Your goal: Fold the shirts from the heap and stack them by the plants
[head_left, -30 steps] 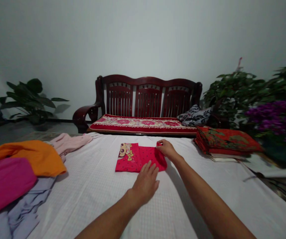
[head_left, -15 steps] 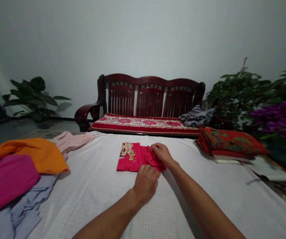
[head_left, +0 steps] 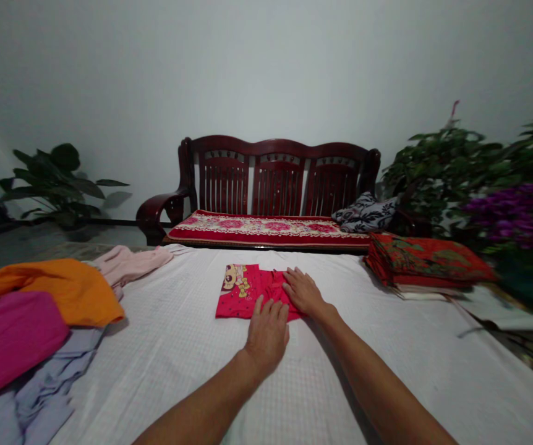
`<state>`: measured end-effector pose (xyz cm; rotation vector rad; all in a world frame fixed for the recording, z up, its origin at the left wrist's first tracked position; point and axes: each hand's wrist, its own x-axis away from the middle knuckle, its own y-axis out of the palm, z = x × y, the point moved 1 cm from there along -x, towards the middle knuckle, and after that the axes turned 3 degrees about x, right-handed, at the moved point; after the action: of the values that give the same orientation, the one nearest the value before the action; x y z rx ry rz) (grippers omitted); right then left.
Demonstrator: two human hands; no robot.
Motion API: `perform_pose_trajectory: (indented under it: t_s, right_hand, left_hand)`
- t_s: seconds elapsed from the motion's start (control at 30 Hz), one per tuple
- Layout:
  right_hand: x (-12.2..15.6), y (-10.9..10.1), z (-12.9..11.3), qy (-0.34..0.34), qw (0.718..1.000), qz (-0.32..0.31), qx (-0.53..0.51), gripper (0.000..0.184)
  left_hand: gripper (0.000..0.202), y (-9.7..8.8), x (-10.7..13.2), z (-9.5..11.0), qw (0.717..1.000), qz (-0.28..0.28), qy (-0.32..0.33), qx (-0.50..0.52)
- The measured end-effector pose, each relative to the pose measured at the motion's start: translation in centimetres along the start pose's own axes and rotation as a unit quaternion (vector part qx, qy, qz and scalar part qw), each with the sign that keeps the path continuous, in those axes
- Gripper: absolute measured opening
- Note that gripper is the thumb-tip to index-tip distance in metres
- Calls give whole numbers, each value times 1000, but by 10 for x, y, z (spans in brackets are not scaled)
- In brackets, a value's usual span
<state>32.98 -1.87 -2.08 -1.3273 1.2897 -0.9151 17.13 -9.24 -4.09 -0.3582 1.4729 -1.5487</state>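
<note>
A small red garment (head_left: 243, 292) with a cartoon print lies folded on the white sheet (head_left: 178, 346) in front of me. My left hand (head_left: 268, 332) rests flat at its near right edge, fingers stretched out onto the cloth. Flat on the garment's right side lies my right hand (head_left: 302, 290), fingers spread and pressing the folded part down. Neither hand grips anything.
At the left lie loose clothes: an orange one (head_left: 62, 287), a magenta one (head_left: 9, 337), a pale pink one (head_left: 127, 261) and a lilac one (head_left: 39, 395). A folded red patterned stack (head_left: 426, 262) sits at the right. A wooden bench (head_left: 271, 191) and plants (head_left: 456, 173) stand behind.
My right hand folded the garment's right end leftward over the middle, then flattened on it. My left hand went from flat to a pinch and is flat again.
</note>
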Motion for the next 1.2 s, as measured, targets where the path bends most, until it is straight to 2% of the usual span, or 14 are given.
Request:
perform_pose_trajectory:
  t_s: [0.07, 0.13, 0.23, 0.33, 0.43, 0.57, 0.67, 0.77, 0.87, 0.93, 1.07, 1.13, 1.2]
  right_hand:
    - [2, 2, 0, -4, 999, -35, 18, 54]
    - [2, 2, 0, 2, 999, -39, 20, 54]
    - [4, -1, -2, -2, 1000, -1, 9, 52]
    - [5, -4, -6, -49, 999, 23, -1, 49]
    - [4, -3, -12, -94, 995, -20, 8, 52]
    - [-3, 0, -15, -106, 990, -92, 21, 57]
    - [-6, -2, -15, -97, 990, -104, 7, 60]
    - [-1, -9, -14, -72, 994, -80, -32, 62]
    - [13, -18, -17, -65, 996, -47, -28, 64]
    - [26, -20, -20, -76, 996, -33, -10, 64]
    - [49, -9, -28, -105, 994, -32, 14, 62]
    - [56, 0, -30, -112, 993, -28, 21, 61]
    - [59, 6, -31, -113, 993, -17, 21, 61]
  left_hand:
    - [44, -3, 1, 1, 1000, 0, -2, 2]
    - [43, -5, 2, 2, 1000, -2, -6, 2]
    - [42, -8, 2, 4, 1000, -9, -14, 2]
    - [41, -8, 2, 4, 1000, -19, -18, 8]
    - [40, -7, 2, 3, 1000, -20, -11, 15]
    - [35, -5, 3, 0, 1000, -17, -1, 15]
    - [31, -6, 3, -4, 999, 8, 13, 42]
    - [27, -15, 0, -16, 994, 73, 9, 83]
    - [29, -32, -8, -42, 984, 142, -70, 75]
    - [32, -42, -13, -68, 974, 152, -159, 60]
    - [43, -54, -14, -118, 937, 88, -334, 56]
    - [50, -55, -13, -135, 917, 53, -384, 95]
    - [53, -55, -15, -145, 902, 33, -406, 146]
